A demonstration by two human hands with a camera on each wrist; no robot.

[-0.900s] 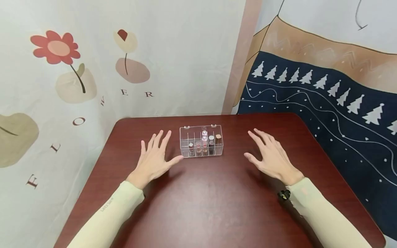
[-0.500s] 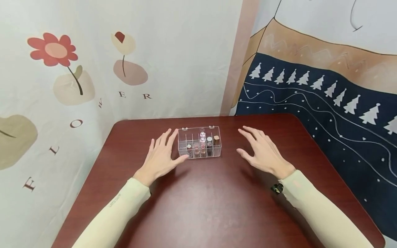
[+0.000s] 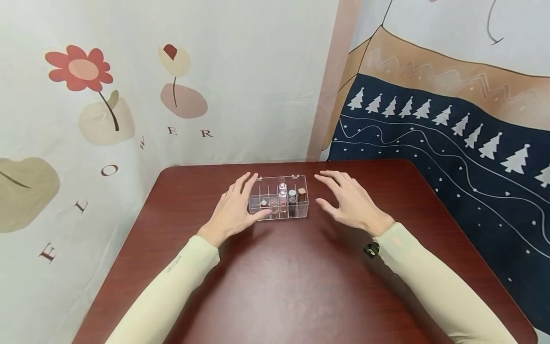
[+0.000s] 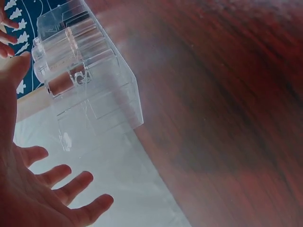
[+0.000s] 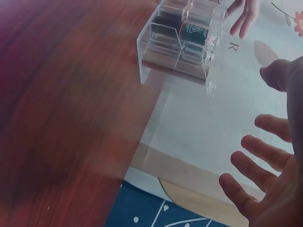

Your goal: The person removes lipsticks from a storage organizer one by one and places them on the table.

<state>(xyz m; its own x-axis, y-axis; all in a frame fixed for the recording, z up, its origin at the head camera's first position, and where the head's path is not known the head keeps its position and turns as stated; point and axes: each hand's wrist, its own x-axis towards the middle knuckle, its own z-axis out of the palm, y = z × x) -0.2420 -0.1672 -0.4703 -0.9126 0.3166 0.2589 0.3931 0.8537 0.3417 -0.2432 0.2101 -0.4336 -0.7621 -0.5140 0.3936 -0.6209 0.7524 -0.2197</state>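
Note:
A clear plastic compartment box (image 3: 278,215) with a hinged lid stands near the back of the table. Several small bottles (image 3: 283,191) and one with a brown cap (image 3: 302,195) sit in its compartments. At the box's left side is my left hand (image 3: 234,210), fingers spread and holding nothing; its thumb overlaps the front left corner in the head view, and in the left wrist view (image 4: 78,189) a gap shows between fingers and box. To the right, my right hand (image 3: 354,203) hovers apart from the box, its fingers extended, also visible in the right wrist view (image 5: 265,175).
The dark red wooden table (image 3: 283,286) has rounded back corners. Behind it hangs a pale cloth (image 3: 258,95) with flower prints, and on the right a navy cloth (image 3: 429,143) with white trees. A dark watch-like object (image 3: 371,250) is on the right wrist.
Both hands have moved inward toward the box, the left to the right and the right to the left. The box stays where it was on the table.

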